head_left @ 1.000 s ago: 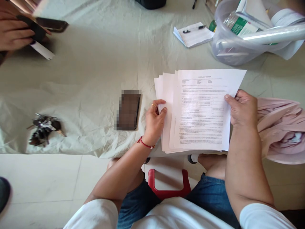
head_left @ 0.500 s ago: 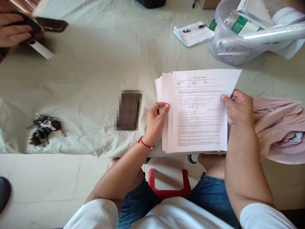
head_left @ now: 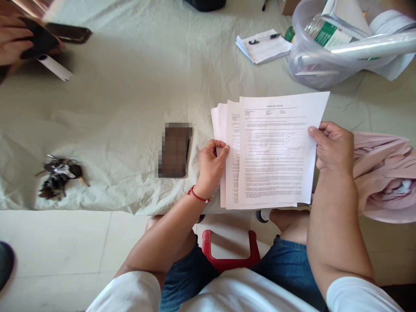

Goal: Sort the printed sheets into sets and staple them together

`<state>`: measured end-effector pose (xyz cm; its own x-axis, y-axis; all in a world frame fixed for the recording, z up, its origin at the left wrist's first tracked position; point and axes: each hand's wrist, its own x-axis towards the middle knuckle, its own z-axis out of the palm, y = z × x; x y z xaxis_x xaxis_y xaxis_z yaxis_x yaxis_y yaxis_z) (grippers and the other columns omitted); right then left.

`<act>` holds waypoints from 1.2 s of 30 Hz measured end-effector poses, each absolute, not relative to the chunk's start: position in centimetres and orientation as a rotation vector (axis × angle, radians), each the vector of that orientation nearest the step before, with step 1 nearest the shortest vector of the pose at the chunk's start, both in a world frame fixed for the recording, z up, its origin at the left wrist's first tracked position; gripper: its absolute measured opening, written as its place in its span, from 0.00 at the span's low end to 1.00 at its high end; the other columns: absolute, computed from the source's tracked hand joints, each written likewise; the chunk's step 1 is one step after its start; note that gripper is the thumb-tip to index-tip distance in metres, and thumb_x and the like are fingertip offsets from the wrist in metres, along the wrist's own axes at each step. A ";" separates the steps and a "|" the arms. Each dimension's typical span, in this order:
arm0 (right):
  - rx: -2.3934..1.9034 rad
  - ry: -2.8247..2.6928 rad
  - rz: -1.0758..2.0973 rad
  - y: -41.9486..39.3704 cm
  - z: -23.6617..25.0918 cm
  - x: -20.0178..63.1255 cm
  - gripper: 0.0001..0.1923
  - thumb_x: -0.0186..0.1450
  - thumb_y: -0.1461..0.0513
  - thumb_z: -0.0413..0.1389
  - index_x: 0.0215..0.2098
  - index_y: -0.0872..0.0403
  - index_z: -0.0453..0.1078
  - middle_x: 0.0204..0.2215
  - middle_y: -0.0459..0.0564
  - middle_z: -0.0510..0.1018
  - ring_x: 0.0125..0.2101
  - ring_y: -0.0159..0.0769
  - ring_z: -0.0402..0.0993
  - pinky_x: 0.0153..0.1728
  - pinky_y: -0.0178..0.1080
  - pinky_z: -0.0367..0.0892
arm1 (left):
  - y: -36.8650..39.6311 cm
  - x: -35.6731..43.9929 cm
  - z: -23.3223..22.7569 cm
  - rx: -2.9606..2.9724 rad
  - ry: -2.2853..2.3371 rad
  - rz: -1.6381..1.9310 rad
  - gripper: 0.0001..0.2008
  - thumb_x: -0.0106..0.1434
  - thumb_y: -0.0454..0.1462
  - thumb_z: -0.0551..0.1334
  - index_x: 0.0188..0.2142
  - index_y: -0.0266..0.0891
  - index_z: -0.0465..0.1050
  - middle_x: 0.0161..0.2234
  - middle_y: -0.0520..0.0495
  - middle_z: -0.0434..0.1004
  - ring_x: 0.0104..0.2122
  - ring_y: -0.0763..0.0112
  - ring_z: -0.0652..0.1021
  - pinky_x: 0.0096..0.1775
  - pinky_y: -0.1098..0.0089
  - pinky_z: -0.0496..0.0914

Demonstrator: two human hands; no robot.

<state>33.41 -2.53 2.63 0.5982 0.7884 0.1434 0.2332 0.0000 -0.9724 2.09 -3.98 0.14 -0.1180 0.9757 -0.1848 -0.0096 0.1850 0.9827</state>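
Note:
Between my hands is a fanned stack of printed paper sheets [head_left: 231,173], their left edges staggered. My left hand [head_left: 212,162] pinches the left edge of the stack between thumb and fingers. On top lies a printed sheet [head_left: 276,151], shifted to the right so that print on the sheet below shows. My right hand [head_left: 333,145] grips this top sheet at its upper right edge, thumb in front and fingers behind. Just left of my left hand, a phone [head_left: 174,149] with a blurred-out screen rests on the cloth.
A bunch of keys [head_left: 61,173] lies at the left. Another person's hand [head_left: 13,41] holds a dark object beside a second phone [head_left: 68,33]. At the back right are a notepad with a pen [head_left: 264,47] and a filled plastic basket [head_left: 312,69]. Pink cloth [head_left: 380,169] sits beyond my right arm.
My right hand has moved slightly right with the top sheet, uncovering more of the sheet below. My left hand stays nearly in place on the stack.

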 end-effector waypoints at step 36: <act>-1.567 -0.905 0.540 -2.7 3.7 33.5 0.21 0.48 0.47 0.76 0.30 0.50 0.78 0.26 0.43 0.78 0.27 0.34 0.69 0.29 0.39 0.66 | -3.9 2.0 0.0 1.004 1.334 1.219 0.07 0.72 0.36 0.66 0.39 0.46 0.69 0.34 0.53 0.69 0.32 0.69 0.71 0.38 0.68 0.68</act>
